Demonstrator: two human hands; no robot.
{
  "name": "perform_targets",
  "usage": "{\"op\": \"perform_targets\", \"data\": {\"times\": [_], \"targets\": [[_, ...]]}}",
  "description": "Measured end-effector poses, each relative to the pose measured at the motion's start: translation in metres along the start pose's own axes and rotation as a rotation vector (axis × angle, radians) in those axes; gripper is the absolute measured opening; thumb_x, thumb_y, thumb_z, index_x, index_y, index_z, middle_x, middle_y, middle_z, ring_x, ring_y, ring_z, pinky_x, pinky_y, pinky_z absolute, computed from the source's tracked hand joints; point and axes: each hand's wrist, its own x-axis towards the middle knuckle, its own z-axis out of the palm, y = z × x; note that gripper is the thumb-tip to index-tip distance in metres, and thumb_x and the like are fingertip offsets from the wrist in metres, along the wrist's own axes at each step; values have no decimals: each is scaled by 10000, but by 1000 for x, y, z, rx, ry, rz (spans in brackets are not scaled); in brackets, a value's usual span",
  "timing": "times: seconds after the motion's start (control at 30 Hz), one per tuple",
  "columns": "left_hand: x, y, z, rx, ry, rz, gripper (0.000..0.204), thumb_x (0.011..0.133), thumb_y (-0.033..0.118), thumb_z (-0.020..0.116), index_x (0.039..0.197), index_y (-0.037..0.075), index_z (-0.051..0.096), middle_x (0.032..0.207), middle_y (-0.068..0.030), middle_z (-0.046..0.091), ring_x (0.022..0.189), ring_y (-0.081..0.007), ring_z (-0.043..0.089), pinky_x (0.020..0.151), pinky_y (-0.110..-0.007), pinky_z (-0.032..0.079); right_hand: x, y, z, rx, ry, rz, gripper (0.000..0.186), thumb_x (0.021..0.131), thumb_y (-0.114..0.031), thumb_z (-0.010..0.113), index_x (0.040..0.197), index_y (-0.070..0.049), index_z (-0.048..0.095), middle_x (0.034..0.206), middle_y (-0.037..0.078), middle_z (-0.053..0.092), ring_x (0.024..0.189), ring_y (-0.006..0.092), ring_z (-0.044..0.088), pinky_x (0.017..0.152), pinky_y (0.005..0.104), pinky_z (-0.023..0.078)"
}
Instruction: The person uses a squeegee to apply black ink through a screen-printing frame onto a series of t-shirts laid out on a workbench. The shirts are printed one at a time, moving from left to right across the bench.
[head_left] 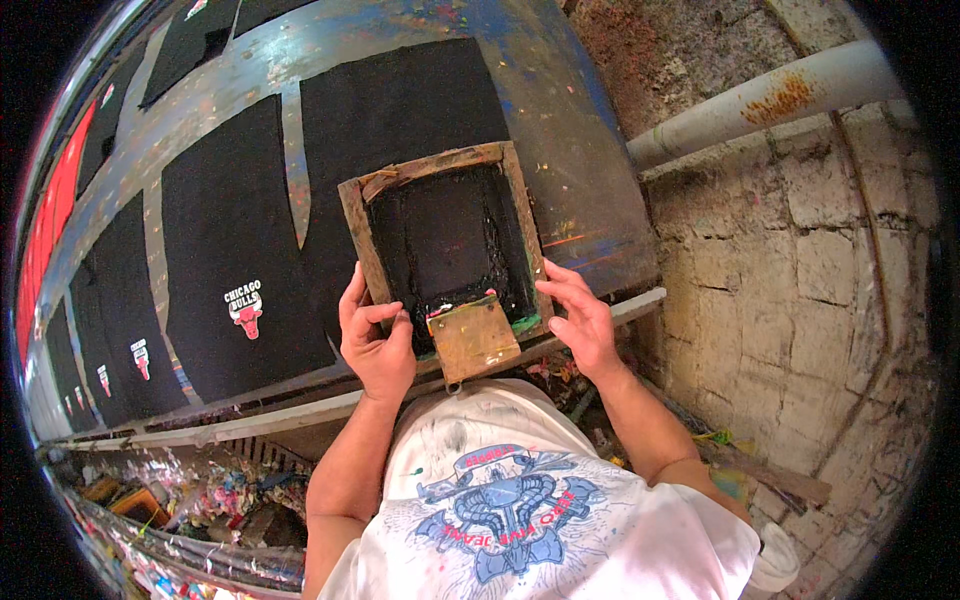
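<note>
My left hand (378,340) grips the lower left side of a worn wooden screen frame (357,235), fingers curled at its edge. On the opposite side my right hand (583,325) holds the frame with bent fingers. Inside the frame, the dark mesh (440,230) is smeared with glossy black ink. A square, stained yellowish board (473,338) rests at its lower end, between my hands. The frame lies over a black fabric piece (390,95) on the long paint-spotted table (575,215).
More black pieces (215,190), some with small red-and-white prints (243,310), line the table leftward, with red fabric (55,220) beyond. A rusty pipe (740,115) runs along the block wall (780,260) at right. Clutter (200,500) lies below the table's edge.
</note>
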Motion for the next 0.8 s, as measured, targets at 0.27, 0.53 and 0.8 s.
{"op": "perform_targets", "data": {"times": [0.27,0.53,0.8], "targets": [[8,-6,4,-16,-10,-49,176,885,-121,730,941,43,758,1697,-266,540,1597,-379,523,1275,-464,428,11,4,-1,-5,29,-6,533,1009,-233,756,1463,41,711,1685,247,537,1621,364,454,1359,503,298],[-2,-7,-29,-2,-13,-8,139,895,-96,729,923,38,753,1694,-262,544,1593,-370,527,1277,-460,417,-6,7,28,-17,9,-61,540,1003,-239,751,1465,39,711,1683,249,538,1617,362,458,1359,501,295],[-9,-15,1,20,-15,-43,134,884,-92,729,906,39,749,1673,-269,572,1580,-369,542,1273,-457,415,-8,17,0,-5,22,-29,540,977,-194,748,1472,22,713,1695,236,535,1621,353,457,1363,496,290]]}}
